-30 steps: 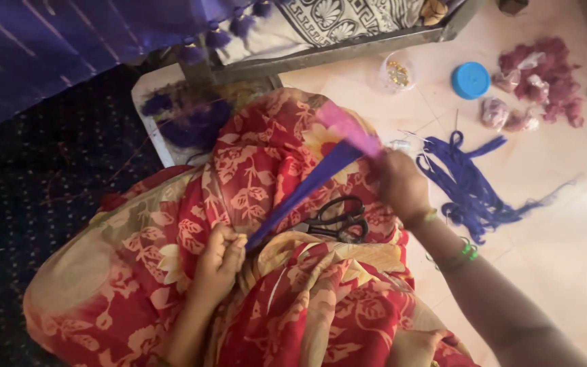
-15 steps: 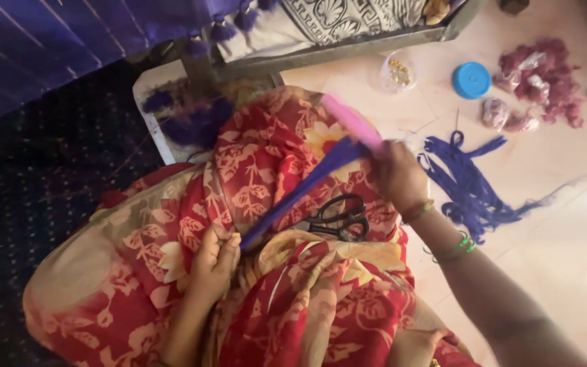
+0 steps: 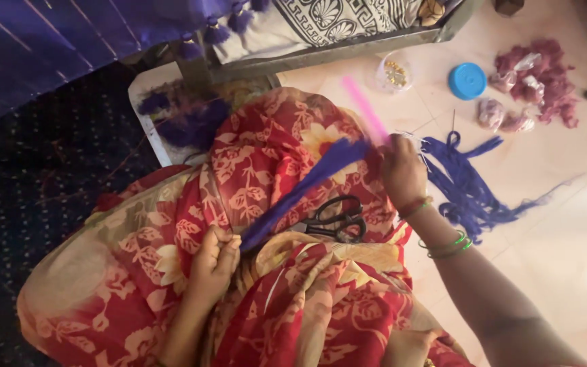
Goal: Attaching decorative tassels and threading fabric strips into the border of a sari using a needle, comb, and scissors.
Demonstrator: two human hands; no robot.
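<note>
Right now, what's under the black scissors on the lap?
The scissors lie on red floral cloth, beside the purple thread bundle. Whatever lies beneath that cloth is covered.

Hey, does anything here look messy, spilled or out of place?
Mostly loose fibre: purple yarn strands sprawl tangled on the floor, and maroon tufts lie scattered near a blue lid. Black scissors rest loose on the red floral cloth over the lap.

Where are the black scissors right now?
In the head view, the black-handled metal scissors lie on the red floral cloth over the lap, between the left hand and right hand.
</note>
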